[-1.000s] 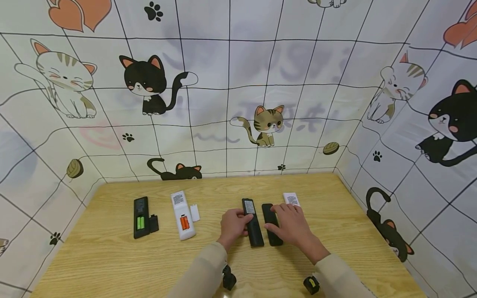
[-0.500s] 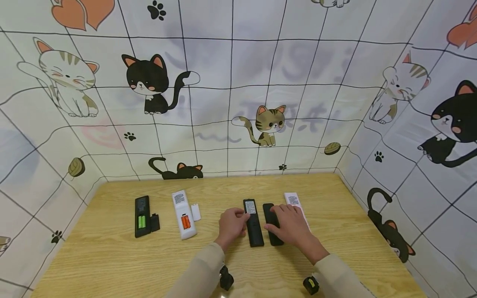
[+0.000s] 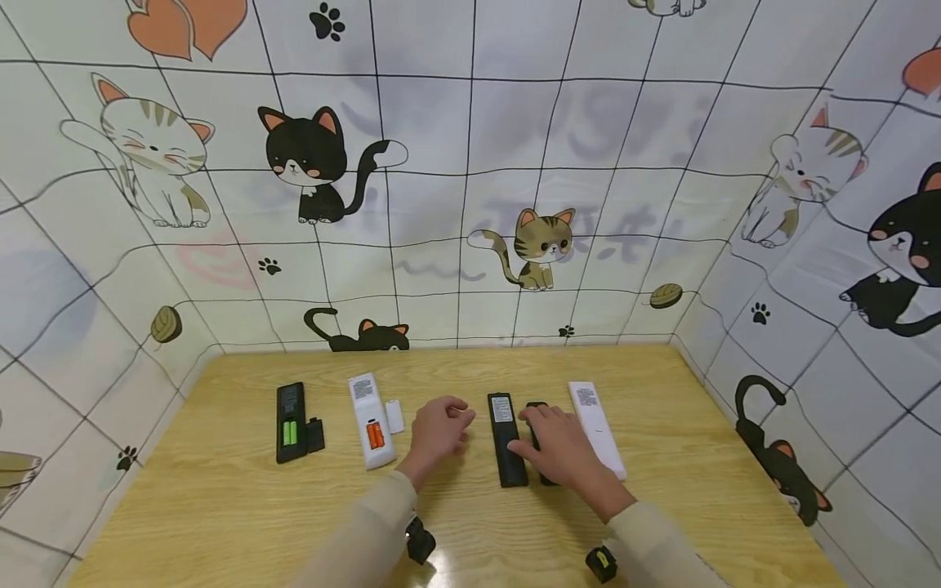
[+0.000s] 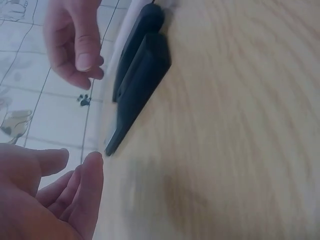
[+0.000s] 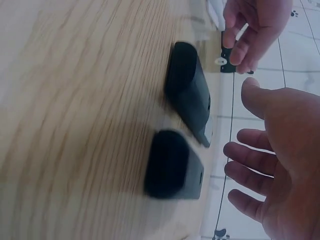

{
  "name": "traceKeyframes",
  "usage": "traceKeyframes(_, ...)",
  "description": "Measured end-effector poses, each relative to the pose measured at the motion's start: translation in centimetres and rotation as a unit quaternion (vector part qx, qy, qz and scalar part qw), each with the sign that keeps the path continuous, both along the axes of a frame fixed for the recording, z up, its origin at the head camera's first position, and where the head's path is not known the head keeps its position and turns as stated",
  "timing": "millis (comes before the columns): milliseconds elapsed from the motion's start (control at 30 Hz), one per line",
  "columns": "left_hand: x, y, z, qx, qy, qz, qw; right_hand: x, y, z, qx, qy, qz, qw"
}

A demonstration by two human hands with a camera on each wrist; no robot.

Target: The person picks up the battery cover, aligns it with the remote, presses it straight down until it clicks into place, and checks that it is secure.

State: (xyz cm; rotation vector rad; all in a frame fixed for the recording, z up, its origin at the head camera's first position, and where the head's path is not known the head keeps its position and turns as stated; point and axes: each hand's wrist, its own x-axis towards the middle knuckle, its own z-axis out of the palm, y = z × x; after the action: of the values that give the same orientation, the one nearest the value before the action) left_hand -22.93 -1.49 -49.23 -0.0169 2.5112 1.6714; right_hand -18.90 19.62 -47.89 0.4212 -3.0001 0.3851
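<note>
Black is the first remote (image 3: 292,402) at the left, lying lengthwise away from the person, with two green batteries (image 3: 290,433) side by side in its uncovered bay and a dark cover (image 3: 315,434) just beside its right edge. Next comes the second remote (image 3: 366,404), white, its bay holding orange batteries (image 3: 376,435), with a pale cover (image 3: 394,416) to its right. Between these and the next pair is the left hand (image 3: 439,429), relaxed, thumb and fingers apart with nothing between them. The third remote (image 3: 506,441), black, lies to the right of that hand, near but not touching it; its long axis runs away from the person, the near end set slightly right, its labelled back up. Its back is covered, so any batteries inside do not show. The right hand (image 3: 562,441) is the nearer one: its thumb overlaps that remote's right edge in the head view. The fingers are spread, holding nothing, over the fourth remote (image 5: 172,165), also black and roughly parallel to its neighbour. The right wrist view is blurred, but it seems to show a gap between those fingers and both black bodies. Last is the fifth remote (image 3: 599,429), white, to the right of the fourth.
</note>
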Motion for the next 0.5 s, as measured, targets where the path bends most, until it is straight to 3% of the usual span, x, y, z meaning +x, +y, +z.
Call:
traceKeyframes(233,-0.5,-3.4,1.4,0.008,0.016,0.014,0.9997,-0.6,-2.4,0.1,0.004,-0.007,0.038,0.9992)
traceKeyframes(500,-1.0,-8.0,2.4,-0.010,0.006,0.063,0.9979,-1.0,-5.8,-0.5,-0.014,-0.007,0.092,0.9956)
